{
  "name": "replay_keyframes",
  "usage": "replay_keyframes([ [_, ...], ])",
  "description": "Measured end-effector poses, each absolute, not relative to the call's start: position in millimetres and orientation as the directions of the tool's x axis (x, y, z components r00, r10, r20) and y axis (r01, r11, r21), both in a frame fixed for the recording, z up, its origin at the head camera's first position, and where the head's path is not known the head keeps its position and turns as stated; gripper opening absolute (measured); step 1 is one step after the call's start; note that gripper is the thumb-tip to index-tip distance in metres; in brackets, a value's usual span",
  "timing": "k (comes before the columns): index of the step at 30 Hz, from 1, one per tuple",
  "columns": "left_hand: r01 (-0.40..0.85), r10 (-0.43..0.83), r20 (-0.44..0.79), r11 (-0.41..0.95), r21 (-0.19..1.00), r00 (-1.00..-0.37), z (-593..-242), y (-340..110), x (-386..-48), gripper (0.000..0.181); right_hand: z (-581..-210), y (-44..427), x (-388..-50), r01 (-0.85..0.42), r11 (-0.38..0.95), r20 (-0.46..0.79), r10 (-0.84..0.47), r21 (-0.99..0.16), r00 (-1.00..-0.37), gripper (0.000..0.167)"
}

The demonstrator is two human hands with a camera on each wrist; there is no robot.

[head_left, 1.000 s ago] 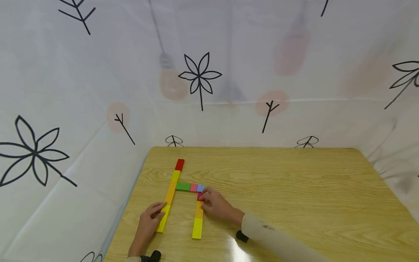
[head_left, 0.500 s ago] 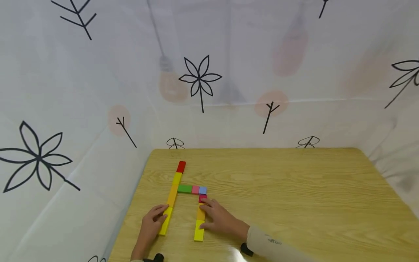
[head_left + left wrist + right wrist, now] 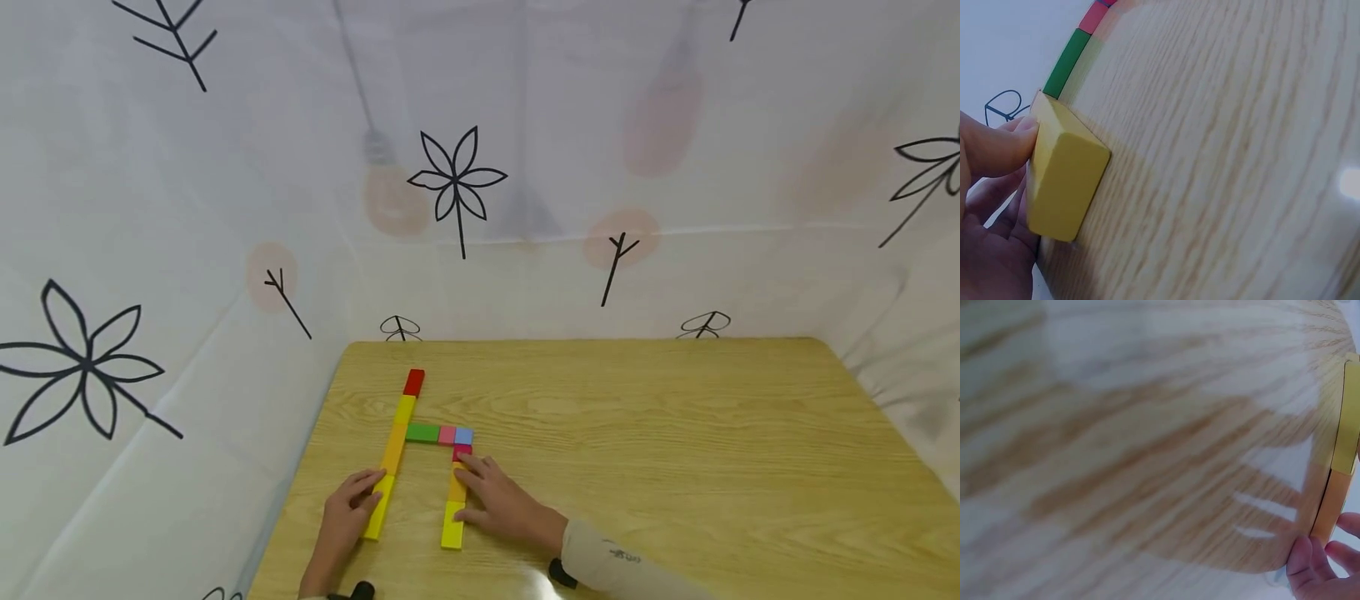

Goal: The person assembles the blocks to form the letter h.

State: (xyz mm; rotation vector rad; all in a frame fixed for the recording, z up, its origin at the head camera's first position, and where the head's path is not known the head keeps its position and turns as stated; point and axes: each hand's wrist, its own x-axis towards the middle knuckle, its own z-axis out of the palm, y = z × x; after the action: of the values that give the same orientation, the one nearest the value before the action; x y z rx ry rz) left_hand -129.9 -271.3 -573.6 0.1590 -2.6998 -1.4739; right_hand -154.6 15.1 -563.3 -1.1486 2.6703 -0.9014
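Observation:
Flat colored blocks form an h-like outline on the wooden table. The long left row has a red block (image 3: pixel 414 382), a yellow block (image 3: pixel 405 408), an orange block (image 3: pixel 393 450) and a front yellow block (image 3: pixel 380 518). My left hand (image 3: pixel 347 510) rests against that front yellow block, thumb and fingertips touching its left side. A green block (image 3: pixel 422 433), pink block (image 3: pixel 447 435) and blue block (image 3: pixel 464 436) bridge to a short right row. My right hand (image 3: pixel 510 504) lies along that row, fingers touching the magenta block (image 3: pixel 459 452) and orange block (image 3: pixel 457 490), thumb at the yellow block (image 3: pixel 452 533).
The wooden table (image 3: pixel 660 450) extends far to the right of the blocks. A white cloth (image 3: pixel 525 283) printed with plants and lamps hangs behind and beside it. A black wrist device (image 3: pixel 562 573) sits under the right forearm.
My right hand shifted forward-to-back along the short row, its thumb now at the front yellow block and its fingers spread. Most recently that row moved slightly left. My left hand stayed at its block.

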Motion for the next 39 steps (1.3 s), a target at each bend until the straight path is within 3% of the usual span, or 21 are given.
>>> replay_keyframes([
  [19,-0.071,-0.114,-0.010,0.545,0.836,-0.993,-576.8,-276.8,-129.1,0.035,-568.0,10.5,-152.5,-0.638,0.540,0.137,-0.695,-0.549,-0.706,0.064],
  [27,0.025,-0.115,0.108,0.559,0.829,-0.987,-574.0,-282.0,-133.6,0.030,-554.3,13.0,-161.3,-0.581,0.559,0.060,-0.688,-0.591,-0.723,0.057],
  [33,0.084,-0.131,0.185,0.551,0.830,-0.974,-560.4,-287.5,-134.5,0.027,-534.8,41.6,-172.2,-0.568,0.558,0.097,-0.656,-0.605,-0.748,0.042],
  [39,0.258,-0.007,0.369,0.702,0.664,-0.929,-536.5,-304.4,-140.5,0.034,-508.1,78.5,-175.5,-0.554,0.542,0.152,-0.614,-0.632,-0.774,0.034],
])
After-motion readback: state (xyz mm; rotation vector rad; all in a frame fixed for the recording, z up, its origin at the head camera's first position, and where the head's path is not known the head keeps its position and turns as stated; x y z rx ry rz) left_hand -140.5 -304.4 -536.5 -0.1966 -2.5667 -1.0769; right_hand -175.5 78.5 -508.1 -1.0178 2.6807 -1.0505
